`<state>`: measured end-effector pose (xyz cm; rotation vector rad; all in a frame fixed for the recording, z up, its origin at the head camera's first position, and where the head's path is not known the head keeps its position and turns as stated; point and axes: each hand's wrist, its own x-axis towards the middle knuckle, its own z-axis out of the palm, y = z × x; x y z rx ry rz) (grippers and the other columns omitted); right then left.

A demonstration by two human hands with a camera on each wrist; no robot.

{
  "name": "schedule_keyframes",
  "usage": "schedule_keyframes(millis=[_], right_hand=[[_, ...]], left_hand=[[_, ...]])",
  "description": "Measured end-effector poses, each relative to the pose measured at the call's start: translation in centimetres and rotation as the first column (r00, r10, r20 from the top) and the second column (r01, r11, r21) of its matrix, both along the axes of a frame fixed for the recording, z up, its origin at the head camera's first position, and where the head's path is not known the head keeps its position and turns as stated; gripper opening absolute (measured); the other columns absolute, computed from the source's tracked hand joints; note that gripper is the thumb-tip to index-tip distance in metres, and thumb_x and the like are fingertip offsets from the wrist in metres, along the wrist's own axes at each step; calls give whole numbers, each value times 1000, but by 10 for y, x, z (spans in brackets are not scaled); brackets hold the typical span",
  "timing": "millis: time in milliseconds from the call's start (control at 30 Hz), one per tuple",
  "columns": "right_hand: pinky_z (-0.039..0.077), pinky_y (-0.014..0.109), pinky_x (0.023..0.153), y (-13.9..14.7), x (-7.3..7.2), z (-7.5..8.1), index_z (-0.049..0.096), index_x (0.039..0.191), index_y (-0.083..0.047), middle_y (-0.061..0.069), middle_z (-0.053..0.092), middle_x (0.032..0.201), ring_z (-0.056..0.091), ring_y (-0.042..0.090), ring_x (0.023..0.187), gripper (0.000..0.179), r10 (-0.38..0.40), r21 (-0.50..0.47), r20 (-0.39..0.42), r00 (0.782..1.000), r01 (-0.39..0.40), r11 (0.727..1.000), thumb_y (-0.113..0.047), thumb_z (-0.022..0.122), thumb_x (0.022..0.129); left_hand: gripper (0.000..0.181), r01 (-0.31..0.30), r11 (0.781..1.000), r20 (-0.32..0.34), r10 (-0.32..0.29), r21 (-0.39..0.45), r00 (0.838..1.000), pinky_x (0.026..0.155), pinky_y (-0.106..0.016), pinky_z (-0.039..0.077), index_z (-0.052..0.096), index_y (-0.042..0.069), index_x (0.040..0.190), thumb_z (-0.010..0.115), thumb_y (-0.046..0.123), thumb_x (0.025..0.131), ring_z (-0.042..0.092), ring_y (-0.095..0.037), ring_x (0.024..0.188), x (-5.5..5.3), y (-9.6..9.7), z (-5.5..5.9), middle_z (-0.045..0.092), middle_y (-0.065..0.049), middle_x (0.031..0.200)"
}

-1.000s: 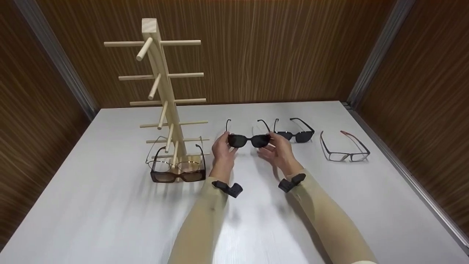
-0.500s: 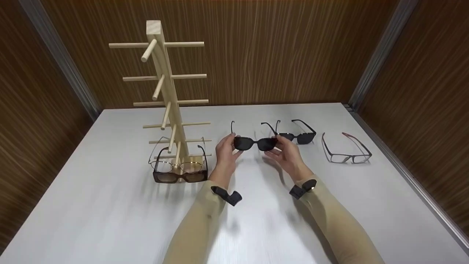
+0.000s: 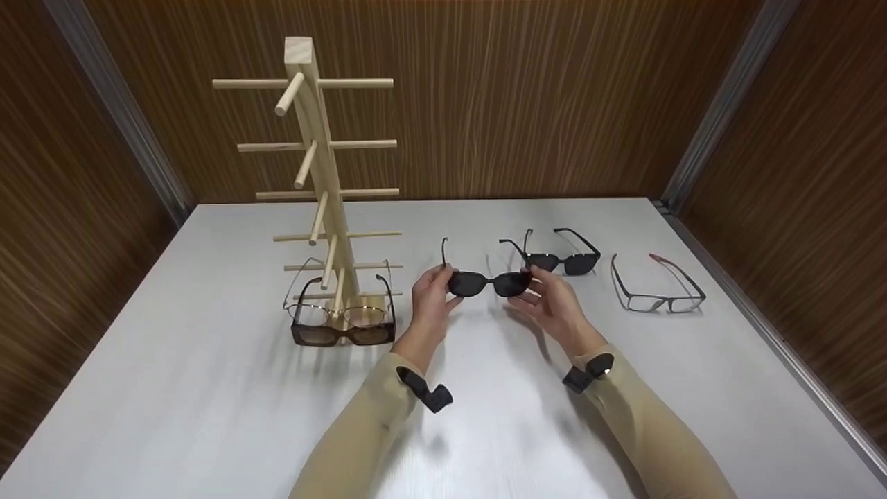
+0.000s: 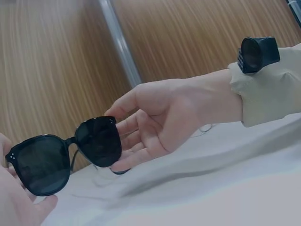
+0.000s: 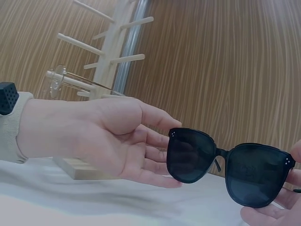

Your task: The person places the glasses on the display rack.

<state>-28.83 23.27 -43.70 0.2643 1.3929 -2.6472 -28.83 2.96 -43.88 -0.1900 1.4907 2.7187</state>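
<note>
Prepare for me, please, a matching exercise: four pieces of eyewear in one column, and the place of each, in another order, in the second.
Eyewear
1. nearer black sunglasses
2. farther black sunglasses
3. brown sunglasses
4. clear glasses with dark frame

Place
A. low on the wooden rack
B. rightmost in the head view, on the table
C. held by the left hand and right hand
D. just beyond the right hand

Pairs: 1-C, 2-D, 3-A, 4-B
</note>
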Motion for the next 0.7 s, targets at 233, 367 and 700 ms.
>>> schedule_keyframes(millis=[233, 367, 700], right_hand=[[43, 48, 94, 1, 11, -1, 48, 111, -2, 15, 58, 107, 63, 32, 86, 22, 18, 1, 8, 1000, -18, 1000, -19, 50, 97], [47, 46, 89, 0, 18, -1, 51, 111, -2, 15, 58, 106, 63, 31, 83, 22, 26, 19, 10, 1000, -26, 999, -19, 51, 97], [49, 46, 85, 0, 32, 0, 49, 112, -3, 17, 57, 106, 64, 34, 82, 20, 47, 91, 26, 999, -49, 995, -18, 47, 98]], left_hand=[[22, 13, 1000, 17, -13, 0, 1000, 92, -49, 44, 54, -4, 110, 50, 13, 95, 55, -26, 107, 8, 0, 1, 56, -22, 117], [21, 15, 1000, 20, -15, -11, 1000, 90, -49, 45, 55, -4, 107, 51, 13, 95, 56, -26, 105, 14, -2, 2, 58, -19, 111], [26, 32, 998, 4, -31, -59, 999, 89, -46, 47, 54, -3, 113, 51, 15, 95, 57, -25, 103, 28, -8, 4, 57, -18, 112]])
